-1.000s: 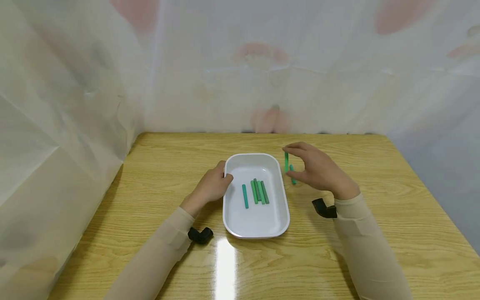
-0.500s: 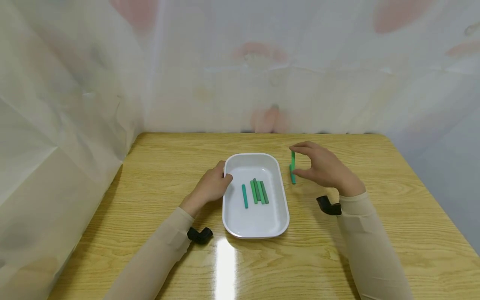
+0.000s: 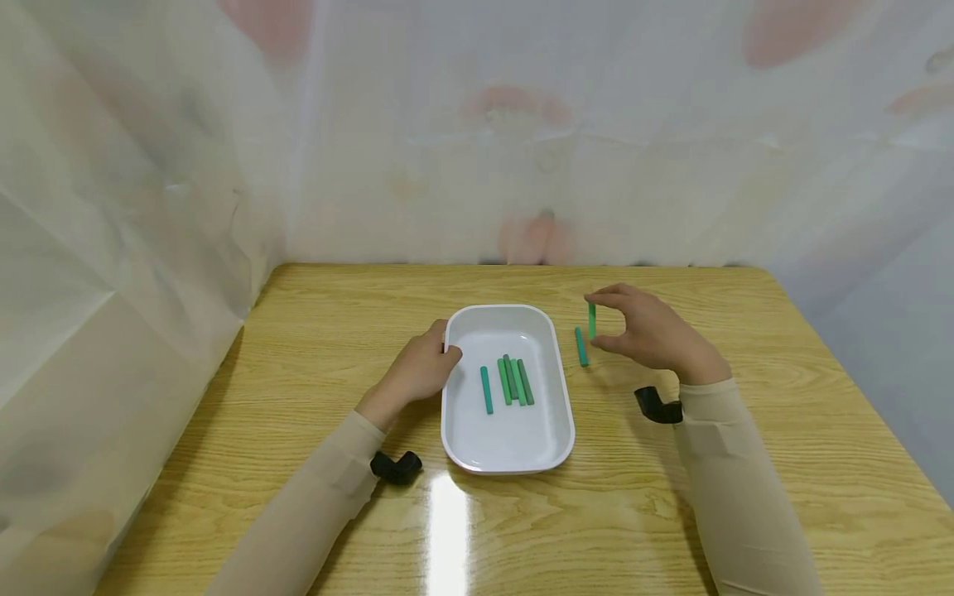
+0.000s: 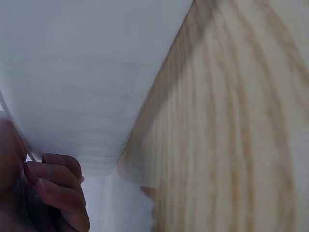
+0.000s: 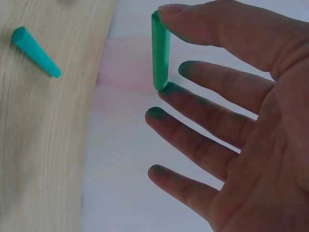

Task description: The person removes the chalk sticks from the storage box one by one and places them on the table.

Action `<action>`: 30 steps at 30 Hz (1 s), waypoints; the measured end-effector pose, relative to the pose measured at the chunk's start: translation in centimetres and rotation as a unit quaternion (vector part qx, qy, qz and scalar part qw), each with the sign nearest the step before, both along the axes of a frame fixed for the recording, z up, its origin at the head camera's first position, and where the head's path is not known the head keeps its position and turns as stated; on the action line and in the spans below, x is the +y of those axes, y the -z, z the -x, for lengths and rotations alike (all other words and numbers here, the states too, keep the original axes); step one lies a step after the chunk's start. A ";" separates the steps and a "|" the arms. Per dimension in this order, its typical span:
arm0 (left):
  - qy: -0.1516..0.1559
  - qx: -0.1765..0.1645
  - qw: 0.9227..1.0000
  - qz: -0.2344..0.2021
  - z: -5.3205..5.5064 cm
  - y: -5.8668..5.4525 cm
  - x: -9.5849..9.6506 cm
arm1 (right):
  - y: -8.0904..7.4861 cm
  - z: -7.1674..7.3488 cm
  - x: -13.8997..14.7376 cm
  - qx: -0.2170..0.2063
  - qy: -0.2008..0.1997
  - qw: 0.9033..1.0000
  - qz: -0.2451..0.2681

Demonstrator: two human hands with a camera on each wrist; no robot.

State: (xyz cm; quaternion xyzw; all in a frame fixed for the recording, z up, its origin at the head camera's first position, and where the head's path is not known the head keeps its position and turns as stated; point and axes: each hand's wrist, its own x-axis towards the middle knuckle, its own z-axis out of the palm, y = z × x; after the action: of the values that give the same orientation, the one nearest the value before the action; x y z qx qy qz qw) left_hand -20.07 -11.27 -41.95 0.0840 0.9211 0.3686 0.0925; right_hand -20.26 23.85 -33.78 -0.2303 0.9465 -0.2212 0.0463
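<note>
In the head view my right hand (image 3: 659,335) holds a bright green chalk pastel (image 3: 592,321) lengthwise, end to end. The right wrist view shows the thumb on one end of the pastel (image 5: 161,53) and a fingertip at the other; several fingertips are stained green. A teal pastel (image 3: 581,346) lies on the table just left of that hand. My left hand (image 3: 416,371) grips the side of a white tray (image 3: 507,443), thumb over the rim and fingers outside. In the tray, several green pastels (image 3: 517,382) lie side by side, with a teal one (image 3: 487,390) apart at their left.
The wooden table (image 3: 335,331) ends at the back against a pale, patterned sheet (image 3: 417,165), which also hangs along the left side. Black curved pieces (image 3: 397,468) sit at both wrists. The tray's outer wall (image 4: 87,77) fills much of the left wrist view.
My right hand has moved to the right with the green pastel, passing over the teal one on the table. The left hand and the tray have stayed in place.
</note>
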 end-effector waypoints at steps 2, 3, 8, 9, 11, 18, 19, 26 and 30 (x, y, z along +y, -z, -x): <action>0.001 -0.001 1.000 0.000 0.0 0.0 0.0 | 0.1 0.1 0.1 -0.004 0.001 1.000 -0.002; 0.001 -0.002 1.000 0.000 0.0 -0.1 0.0 | 0.2 0.1 0.2 -0.006 0.002 1.000 -0.002; -0.001 -0.006 1.000 -0.001 -0.1 -0.2 0.0 | 0.5 0.2 0.4 -0.017 0.004 1.000 -0.007; -0.001 -0.006 1.000 -0.001 -0.1 -0.3 0.0 | 0.6 0.3 0.4 -0.020 0.005 1.000 -0.008; -0.002 -0.006 1.000 0.000 0.0 -0.3 0.0 | 0.7 0.4 0.5 -0.025 0.009 1.000 -0.013; -0.001 -0.001 1.000 0.003 0.0 -0.3 0.0 | 1.5 1.0 0.9 -0.049 0.016 0.999 -0.017; -0.001 0.000 1.000 0.004 0.0 -0.3 0.0 | 1.6 1.1 1.0 -0.053 0.017 0.998 -0.016; -0.002 0.002 1.000 0.009 0.0 -0.4 0.1 | 2.4 1.6 1.4 -0.067 0.015 0.998 -0.012; -0.003 0.001 1.000 0.011 0.0 -0.4 0.1 | 2.8 1.8 1.5 -0.072 0.014 0.997 -0.010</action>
State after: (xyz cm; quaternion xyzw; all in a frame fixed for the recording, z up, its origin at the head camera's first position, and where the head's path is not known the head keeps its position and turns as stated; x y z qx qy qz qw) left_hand -20.06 -11.12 -41.54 0.0806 0.9254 0.3590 0.0912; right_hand -22.04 25.38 -36.62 -0.2000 0.9460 -0.2283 0.1135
